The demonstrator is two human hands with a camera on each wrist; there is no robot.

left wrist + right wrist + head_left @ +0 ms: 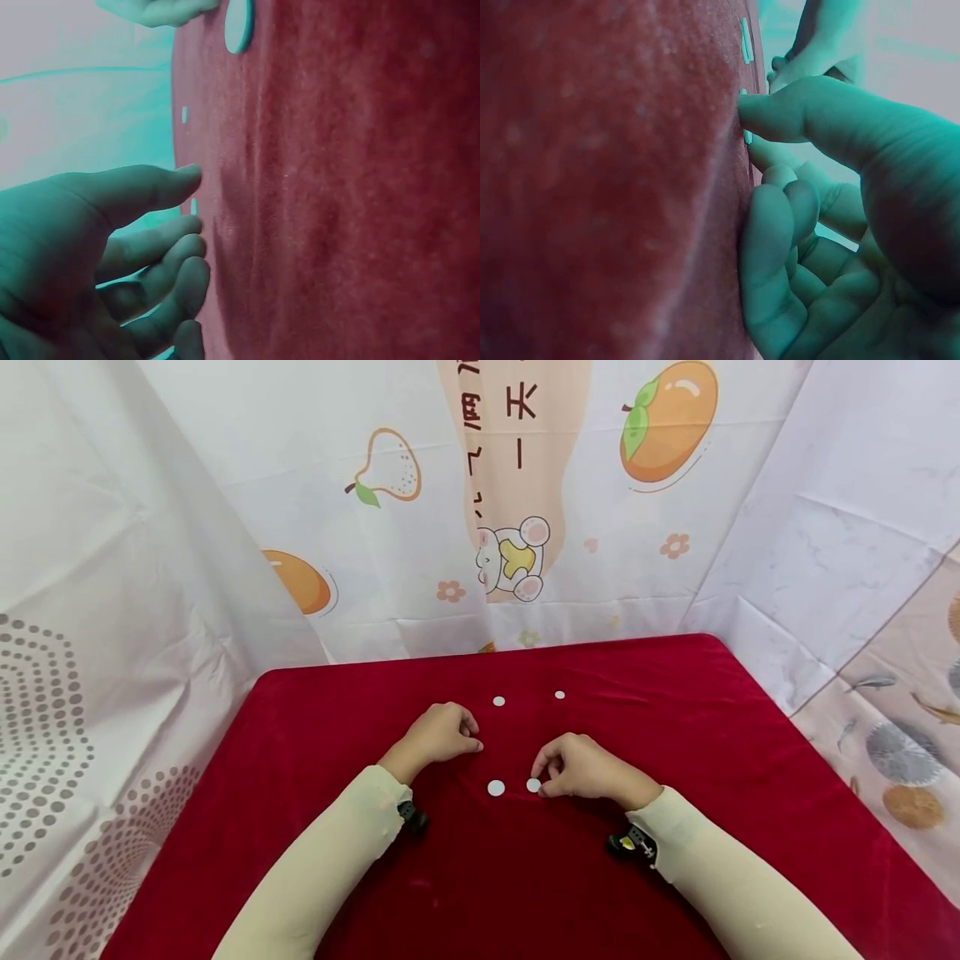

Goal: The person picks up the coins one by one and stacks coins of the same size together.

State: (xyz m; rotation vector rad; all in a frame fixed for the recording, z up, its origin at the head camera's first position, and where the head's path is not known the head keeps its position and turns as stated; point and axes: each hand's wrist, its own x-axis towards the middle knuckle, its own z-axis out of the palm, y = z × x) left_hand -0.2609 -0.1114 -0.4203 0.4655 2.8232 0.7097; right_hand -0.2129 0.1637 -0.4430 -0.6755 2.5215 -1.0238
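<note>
— Right hand (585, 767) now: what do we have?
— Thumb and forefinger pinching the near right disc (533, 785) by its rim, seemingly flat on the red surface (300, 727); so thin a thing, we reckon, offers little else to grip!
— And the left hand (441, 733)?
— Fingers loosely bent, nothing between them (we check the wrist view too), hanging toward the left edge, which leaves the near left disc (496, 787) uncovered.
— The others?
— Far left disc (498, 701) and far right disc (559, 694) lie toward the far edge, spaced apart, probably giving fingers room.
</note>
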